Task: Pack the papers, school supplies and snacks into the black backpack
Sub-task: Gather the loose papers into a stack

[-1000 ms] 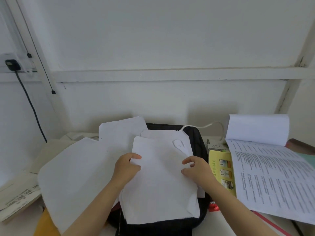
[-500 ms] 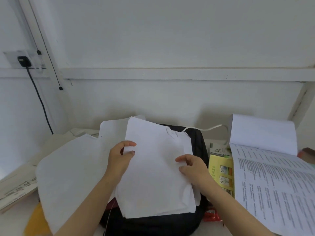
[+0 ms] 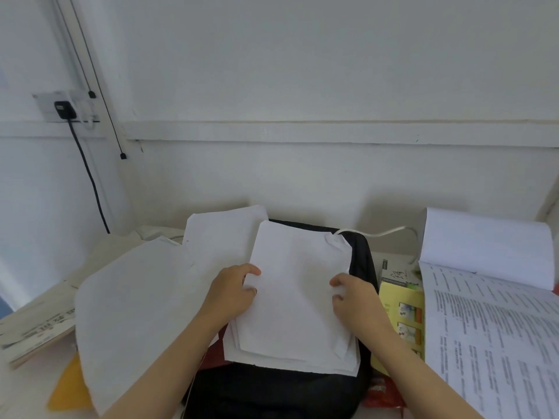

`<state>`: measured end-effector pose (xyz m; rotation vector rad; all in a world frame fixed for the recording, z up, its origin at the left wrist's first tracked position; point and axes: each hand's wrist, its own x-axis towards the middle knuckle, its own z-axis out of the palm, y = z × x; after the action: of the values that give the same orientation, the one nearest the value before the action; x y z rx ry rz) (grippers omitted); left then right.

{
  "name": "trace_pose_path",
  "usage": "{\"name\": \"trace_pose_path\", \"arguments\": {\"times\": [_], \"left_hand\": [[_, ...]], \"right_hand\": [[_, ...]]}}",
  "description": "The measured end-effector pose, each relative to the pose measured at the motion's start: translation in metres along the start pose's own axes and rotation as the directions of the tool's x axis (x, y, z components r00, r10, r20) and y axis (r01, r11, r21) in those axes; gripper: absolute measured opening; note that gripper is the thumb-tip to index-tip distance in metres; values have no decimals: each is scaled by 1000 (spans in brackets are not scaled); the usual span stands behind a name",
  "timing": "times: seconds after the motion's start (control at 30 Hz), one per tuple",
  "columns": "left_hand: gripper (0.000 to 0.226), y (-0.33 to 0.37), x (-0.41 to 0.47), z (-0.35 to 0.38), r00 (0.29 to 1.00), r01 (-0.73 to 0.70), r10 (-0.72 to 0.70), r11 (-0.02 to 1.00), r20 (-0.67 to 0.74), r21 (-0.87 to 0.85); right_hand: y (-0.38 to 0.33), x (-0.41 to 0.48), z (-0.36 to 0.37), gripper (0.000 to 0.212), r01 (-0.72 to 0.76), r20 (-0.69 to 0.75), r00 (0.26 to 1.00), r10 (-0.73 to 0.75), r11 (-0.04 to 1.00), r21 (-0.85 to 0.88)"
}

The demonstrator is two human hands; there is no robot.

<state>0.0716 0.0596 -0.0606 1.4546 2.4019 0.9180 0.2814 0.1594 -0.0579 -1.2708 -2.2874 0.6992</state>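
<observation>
A stack of white papers lies on top of the black backpack, which lies flat on the desk in front of me. My left hand grips the stack's left edge, thumb on top. My right hand grips its right edge the same way. More loose white sheets spread out to the left of the backpack. A red snack packet peeks out beside the backpack's lower right corner.
An open printed booklet lies at the right, over a yellow booklet. A white cable runs behind the backpack. A book and a yellow sheet lie at left. A black plug hangs on the wall.
Both hands have squared the top sheets onto the stack over the backpack, and the pile now lies more evenly. My view shifted a little to the left.
</observation>
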Motion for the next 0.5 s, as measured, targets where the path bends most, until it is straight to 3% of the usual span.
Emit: {"name": "trace_pose_path", "arguments": {"times": [0.23, 0.5], "left_hand": [[37, 3, -6, 3, 994, 67, -75, 993, 83, 98], [33, 12, -7, 1, 972, 225, -182, 907, 150, -355]], "right_hand": [[-6, -6, 5, 32, -52, 53, 997, 63, 981, -185], [-18, -6, 11, 34, -162, 82, 980, 184, 962, -222]]}}
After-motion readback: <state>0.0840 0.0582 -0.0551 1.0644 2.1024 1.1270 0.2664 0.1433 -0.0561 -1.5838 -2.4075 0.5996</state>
